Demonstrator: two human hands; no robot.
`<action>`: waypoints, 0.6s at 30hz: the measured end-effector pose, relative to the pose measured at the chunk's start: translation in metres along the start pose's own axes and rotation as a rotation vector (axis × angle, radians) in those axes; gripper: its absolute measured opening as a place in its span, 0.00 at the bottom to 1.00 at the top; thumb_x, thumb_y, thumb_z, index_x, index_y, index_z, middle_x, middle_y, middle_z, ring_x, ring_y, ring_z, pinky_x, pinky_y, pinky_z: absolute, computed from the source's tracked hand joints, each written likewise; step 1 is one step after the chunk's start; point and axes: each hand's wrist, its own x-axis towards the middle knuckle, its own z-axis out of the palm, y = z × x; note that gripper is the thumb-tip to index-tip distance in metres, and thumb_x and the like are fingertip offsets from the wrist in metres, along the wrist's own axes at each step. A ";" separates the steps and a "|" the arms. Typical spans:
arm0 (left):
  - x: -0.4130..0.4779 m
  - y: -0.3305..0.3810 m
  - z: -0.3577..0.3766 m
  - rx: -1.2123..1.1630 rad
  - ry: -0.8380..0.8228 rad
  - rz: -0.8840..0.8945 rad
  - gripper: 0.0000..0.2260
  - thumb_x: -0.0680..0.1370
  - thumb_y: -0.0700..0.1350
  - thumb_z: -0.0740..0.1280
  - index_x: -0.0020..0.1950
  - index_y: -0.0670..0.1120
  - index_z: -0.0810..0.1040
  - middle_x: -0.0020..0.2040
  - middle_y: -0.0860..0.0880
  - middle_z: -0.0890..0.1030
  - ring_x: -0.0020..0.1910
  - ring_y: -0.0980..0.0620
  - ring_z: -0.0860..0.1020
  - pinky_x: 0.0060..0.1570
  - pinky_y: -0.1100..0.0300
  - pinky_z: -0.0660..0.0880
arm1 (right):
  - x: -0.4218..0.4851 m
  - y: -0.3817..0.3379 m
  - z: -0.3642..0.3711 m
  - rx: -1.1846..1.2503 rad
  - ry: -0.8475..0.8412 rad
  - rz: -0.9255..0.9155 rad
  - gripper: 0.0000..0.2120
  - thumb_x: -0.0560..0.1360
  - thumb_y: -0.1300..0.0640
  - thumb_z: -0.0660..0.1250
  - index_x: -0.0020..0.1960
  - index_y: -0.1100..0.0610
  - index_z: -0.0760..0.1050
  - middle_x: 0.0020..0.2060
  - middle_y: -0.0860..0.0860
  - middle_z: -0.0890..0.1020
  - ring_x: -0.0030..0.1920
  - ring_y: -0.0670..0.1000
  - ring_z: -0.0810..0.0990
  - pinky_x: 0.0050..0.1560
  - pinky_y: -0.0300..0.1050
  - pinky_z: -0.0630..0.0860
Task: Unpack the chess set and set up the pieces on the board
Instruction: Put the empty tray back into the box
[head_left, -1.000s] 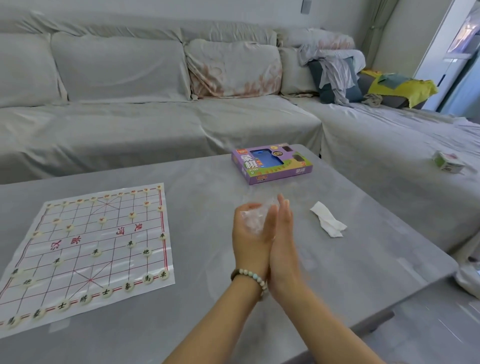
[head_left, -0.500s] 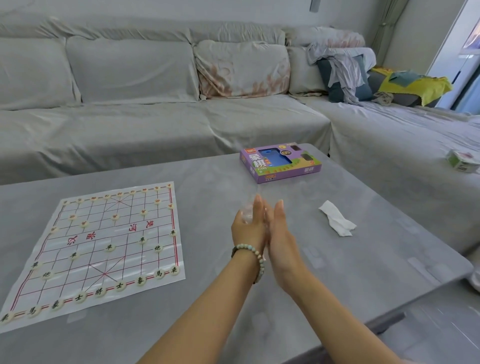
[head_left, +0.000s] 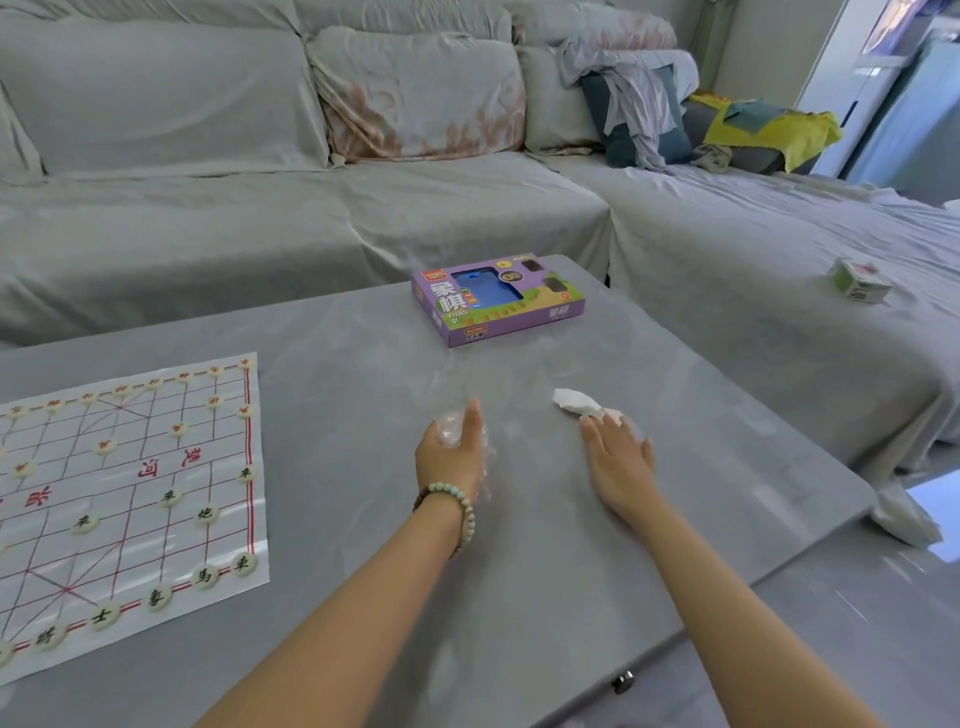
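- Left hand (head_left: 452, 460) grips a crumpled clear wrapper (head_left: 448, 430) against its palm. Right hand (head_left: 621, 460) lies spread, fingertips touching a white paper scrap (head_left: 574, 402).
- Pieces (head_left: 205, 576) stand on the board sheet (head_left: 130, 483) at the left of the table (head_left: 363, 545). The box (head_left: 498, 301) sits well apart, near the far edge.
- Judged: pieces are small, light, hard discs, likely to slide on the glossy sheet; pinch each by its rim. The sheet looks thin and limp.
- Bare surface lies between board and hands; the table's right edge is near the right hand.
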 end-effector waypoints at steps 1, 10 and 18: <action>0.000 -0.001 0.000 0.005 -0.002 0.002 0.15 0.75 0.58 0.64 0.40 0.46 0.74 0.31 0.51 0.76 0.20 0.60 0.73 0.17 0.70 0.66 | 0.000 -0.002 0.000 0.071 0.003 -0.032 0.20 0.82 0.49 0.45 0.69 0.52 0.66 0.71 0.50 0.65 0.74 0.50 0.56 0.73 0.50 0.49; -0.004 0.026 -0.021 0.053 -0.076 0.118 0.25 0.73 0.63 0.61 0.60 0.47 0.71 0.57 0.51 0.75 0.53 0.52 0.74 0.52 0.59 0.69 | -0.047 -0.093 -0.018 0.578 -0.122 -0.278 0.30 0.80 0.45 0.47 0.39 0.56 0.84 0.39 0.46 0.85 0.45 0.38 0.79 0.50 0.26 0.66; -0.022 0.056 -0.118 -0.387 -0.094 0.001 0.21 0.69 0.59 0.71 0.52 0.44 0.79 0.46 0.41 0.82 0.48 0.42 0.81 0.53 0.47 0.76 | -0.116 -0.181 0.018 0.841 -0.382 -0.334 0.28 0.76 0.37 0.44 0.50 0.46 0.80 0.48 0.43 0.83 0.49 0.44 0.77 0.54 0.39 0.69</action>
